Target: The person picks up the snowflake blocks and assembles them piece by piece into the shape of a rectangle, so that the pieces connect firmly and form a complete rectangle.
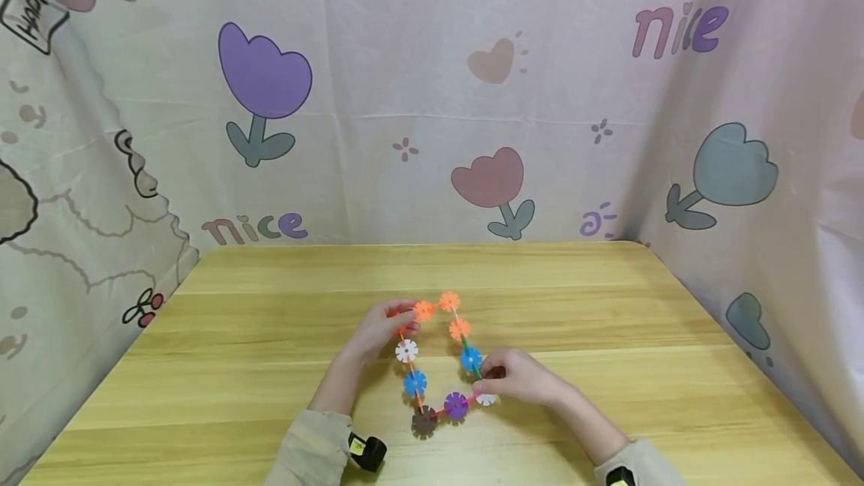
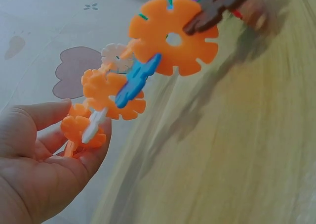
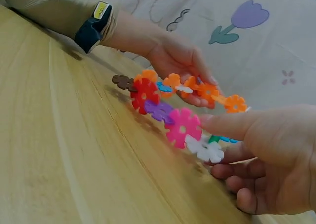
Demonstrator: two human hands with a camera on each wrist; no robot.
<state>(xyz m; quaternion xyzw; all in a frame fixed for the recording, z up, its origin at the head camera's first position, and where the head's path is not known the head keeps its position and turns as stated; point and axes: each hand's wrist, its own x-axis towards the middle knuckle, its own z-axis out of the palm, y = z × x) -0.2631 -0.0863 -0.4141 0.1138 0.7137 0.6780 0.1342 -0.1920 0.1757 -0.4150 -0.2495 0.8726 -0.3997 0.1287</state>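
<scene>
A closed loop of notched plastic flower discs, slotted edge to edge, is held over the wooden table between both hands. At its far left corner my left hand grips orange discs between thumb and fingers. On the near right side, my right hand pinches the loop by a white disc, beside a pink disc. A brown disc forms the near left corner, with a purple disc to its right. The right fingers partly hide the pieces there.
The light wooden table reaches back to a printed cloth that hangs behind it and along both sides. Black wrist bands sit at the sleeves. In the left wrist view, the loop's shadow falls on the tabletop.
</scene>
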